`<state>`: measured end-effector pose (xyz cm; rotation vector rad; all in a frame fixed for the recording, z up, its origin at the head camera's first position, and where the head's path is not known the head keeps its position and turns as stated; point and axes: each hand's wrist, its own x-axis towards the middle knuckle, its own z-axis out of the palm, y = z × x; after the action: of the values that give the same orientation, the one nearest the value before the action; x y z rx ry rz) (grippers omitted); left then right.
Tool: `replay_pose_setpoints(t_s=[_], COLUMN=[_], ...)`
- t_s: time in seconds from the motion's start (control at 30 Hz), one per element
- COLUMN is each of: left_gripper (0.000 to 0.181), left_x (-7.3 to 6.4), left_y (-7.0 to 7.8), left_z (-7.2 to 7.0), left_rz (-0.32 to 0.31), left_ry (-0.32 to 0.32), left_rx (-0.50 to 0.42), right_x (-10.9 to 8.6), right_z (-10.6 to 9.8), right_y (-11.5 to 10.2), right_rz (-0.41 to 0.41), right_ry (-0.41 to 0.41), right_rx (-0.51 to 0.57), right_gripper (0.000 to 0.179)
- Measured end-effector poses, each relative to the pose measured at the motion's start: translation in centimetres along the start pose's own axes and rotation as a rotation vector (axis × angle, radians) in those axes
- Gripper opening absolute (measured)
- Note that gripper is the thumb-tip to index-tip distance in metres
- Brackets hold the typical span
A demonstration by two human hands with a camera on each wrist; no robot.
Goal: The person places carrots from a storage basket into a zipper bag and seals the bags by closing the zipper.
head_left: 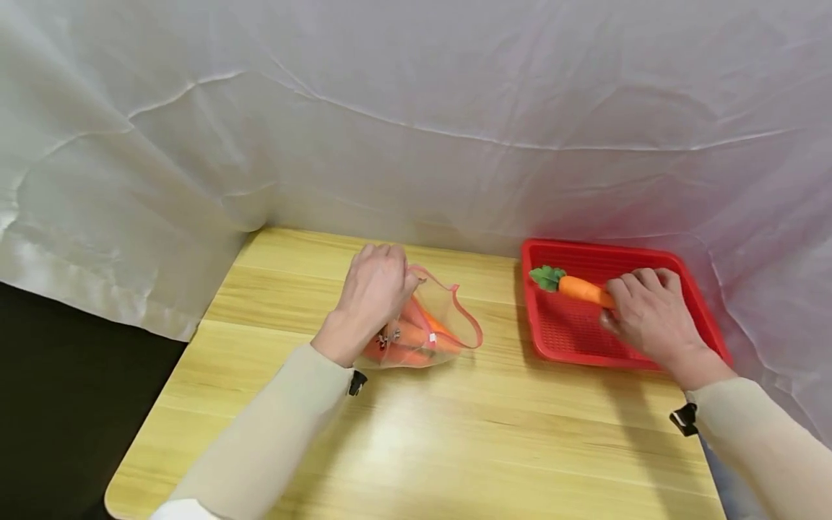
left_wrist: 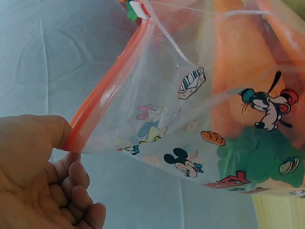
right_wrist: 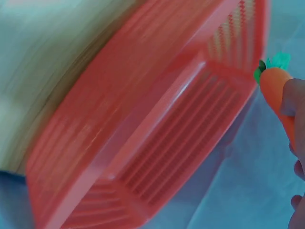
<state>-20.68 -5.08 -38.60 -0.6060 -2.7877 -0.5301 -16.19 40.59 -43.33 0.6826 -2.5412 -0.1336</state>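
Note:
My left hand [head_left: 377,289] pinches the red-trimmed edge of a clear zip bag [left_wrist: 162,95] between thumb and finger. Cartoon prints cover the bag, and several carrots [left_wrist: 233,71] lie inside it, one with green leaves showing through the plastic. In the head view the bag's mouth gapes toward the right. Over the red basket [head_left: 539,332] my right hand [head_left: 650,310] grips a carrot [head_left: 578,289] by its tapered end, its green leafy top pointing left. The right wrist view catches that carrot [right_wrist: 274,88] at its right edge, thumb and fingers around it.
The wooden table [head_left: 442,448] carries the bag in the middle and the slatted plastic basket at the back right. Pale cloth curtain [head_left: 416,130] hangs behind the table and along its sides. A dark area [head_left: 71,383] lies beyond the left table edge.

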Motion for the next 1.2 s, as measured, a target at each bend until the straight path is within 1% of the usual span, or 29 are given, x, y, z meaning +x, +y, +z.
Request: replay_pose_setpoints(t_s=[0.1, 0.27, 0.37, 0.53, 0.67, 0.83, 0.9, 1.0, 1.2], left_gripper=[0.023, 0.022, 0.021, 0.021, 0.021, 0.021, 0.022, 0.022, 0.021], left_x=[0.4, 0.7, 0.8, 0.9, 1.0, 1.0, 1.0, 0.9, 0.9], left_y=[-0.1, -0.3, -0.3, -0.5, -0.6, -0.9, -0.9, -1.0, -1.0], left_z=[-0.1, -0.2, -0.2, -0.3, -0.4, -0.7, -0.8, -1.0, -1.1], left_rz=[-0.002, 0.015, 0.020, 0.019, 0.022, 0.032, 0.037, 0.041, 0.025], left_ry=[-0.011, 0.001, 0.003, -0.002, 0.005, 0.018, 0.023, 0.026, 0.020], left_rx=[0.022, 0.070, 0.092, 0.092, 0.086, 0.080, 0.080, 0.079, 0.052], right_x=[0.8, 1.9, 2.4, 3.4, 4.3, 5.5, 5.9, 6.5, 7.8], right_z=[-0.4, -1.3, -1.8, -2.7, -3.3, -3.5, -3.4, -3.0, -1.8], right_y=[-1.5, -3.9, -5.3, -7.5, -9.4, -12.0, -12.9, -14.1, -16.5], right_rz=[0.003, 0.023, 0.021, -0.012, -0.037, -0.075, -0.088, -0.101, -0.116], right_ry=[0.041, 0.081, 0.103, 0.155, 0.197, 0.243, 0.238, 0.208, 0.160], right_rx=[0.008, 0.034, 0.048, 0.070, 0.088, 0.132, 0.148, 0.168, 0.196], right_gripper=[0.032, 0.035, 0.037, 0.038, 0.036, 0.033, 0.031, 0.029, 0.025])
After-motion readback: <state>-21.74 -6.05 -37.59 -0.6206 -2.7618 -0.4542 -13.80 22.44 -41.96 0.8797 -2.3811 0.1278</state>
